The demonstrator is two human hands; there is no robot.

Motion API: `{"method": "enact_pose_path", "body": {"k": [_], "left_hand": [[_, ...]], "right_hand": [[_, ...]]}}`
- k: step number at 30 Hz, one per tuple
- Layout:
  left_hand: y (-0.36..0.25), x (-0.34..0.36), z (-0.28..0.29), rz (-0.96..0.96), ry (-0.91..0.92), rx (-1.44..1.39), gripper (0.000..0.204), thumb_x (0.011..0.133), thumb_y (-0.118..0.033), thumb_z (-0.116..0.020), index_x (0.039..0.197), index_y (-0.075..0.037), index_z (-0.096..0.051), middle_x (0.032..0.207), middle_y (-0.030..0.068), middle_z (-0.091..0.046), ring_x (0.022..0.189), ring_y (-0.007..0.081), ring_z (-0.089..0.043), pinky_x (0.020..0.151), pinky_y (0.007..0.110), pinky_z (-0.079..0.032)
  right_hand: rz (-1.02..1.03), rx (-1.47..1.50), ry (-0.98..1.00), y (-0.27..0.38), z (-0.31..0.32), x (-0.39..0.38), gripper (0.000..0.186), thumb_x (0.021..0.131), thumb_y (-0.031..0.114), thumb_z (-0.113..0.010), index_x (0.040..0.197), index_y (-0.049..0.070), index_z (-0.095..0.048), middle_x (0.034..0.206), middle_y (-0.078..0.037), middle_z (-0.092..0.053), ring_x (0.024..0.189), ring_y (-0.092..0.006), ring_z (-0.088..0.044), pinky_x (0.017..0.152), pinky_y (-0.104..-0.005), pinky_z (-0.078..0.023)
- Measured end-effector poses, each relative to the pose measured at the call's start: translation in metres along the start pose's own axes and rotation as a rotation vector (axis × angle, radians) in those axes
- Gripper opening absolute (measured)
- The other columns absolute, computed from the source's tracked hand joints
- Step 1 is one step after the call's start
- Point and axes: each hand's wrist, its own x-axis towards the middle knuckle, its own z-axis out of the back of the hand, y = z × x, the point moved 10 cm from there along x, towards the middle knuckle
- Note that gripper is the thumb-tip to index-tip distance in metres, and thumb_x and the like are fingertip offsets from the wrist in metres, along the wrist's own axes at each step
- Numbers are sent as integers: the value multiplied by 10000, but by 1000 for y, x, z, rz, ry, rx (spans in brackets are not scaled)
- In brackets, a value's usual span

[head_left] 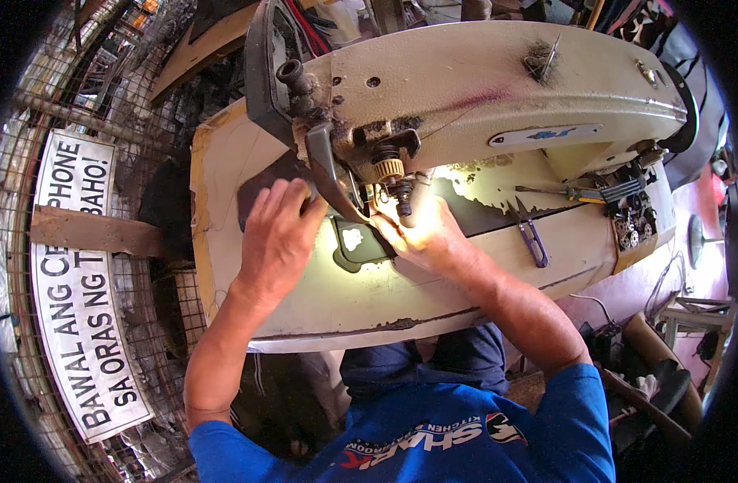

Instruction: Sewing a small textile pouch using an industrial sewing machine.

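A cream sewing machine (465,72) stands across the work table, its lamp brightly lighting the needle area. My left hand (282,221) is left of the machine head, over a dark flat piece (260,183); its fingers are curled together and their tips are partly hidden. Close to the needle area, my right hand (429,237) bends its fingers inward under the brass-coloured tension knob (387,170). Whatever these fingers grip is hidden by glare and the hand itself. Between both hands lies a dark, round-cornered flat piece (367,248) with a bright white patch on it.
Purple-handled thread snips (533,241) lie right of my right hand. Farther right are a screwdriver (570,194) and several metal machine parts (630,217). The pale table (433,296) has a worn front edge. A wire mesh wall with a white sign (87,322) rises at the left.
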Motion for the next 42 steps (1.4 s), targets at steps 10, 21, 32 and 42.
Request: {"method": "enact_pose_path", "body": {"k": [10,21,32,42], "left_hand": [[-44,-3,-11,9,254,109,182,822,-153,-671,916,0,-643,908,123,-565,941,283,-555,858,420,-451],[-5,7,-56,103,63,-474,259,810,-130,-757,998,-11,-623,897,149,-655,805,334,-657,717,441,-539],[-23,4,-51,-66,-47,-470,147,738,-6,-656,875,-14,-604,865,113,-560,855,311,-588,731,410,-527],[-13,-6,-53,53,-163,-585,214,774,-31,-661,985,-4,-650,911,115,-555,862,298,-591,746,393,-532]], "right_hand": [[56,-139,86,30,15,1,87,813,119,-673,843,74,-605,633,-104,-563,541,-324,-588,487,-421,-474],[37,-152,164,32,11,-6,143,825,81,-660,962,65,-619,656,-98,-591,537,-307,-604,469,-411,-487],[54,-255,258,34,2,-9,256,819,85,-680,1075,70,-672,778,-86,-657,609,-256,-653,512,-368,-513],[-8,-252,279,28,1,-8,248,824,97,-686,1072,93,-681,746,-70,-662,610,-253,-654,545,-376,-529]]}}
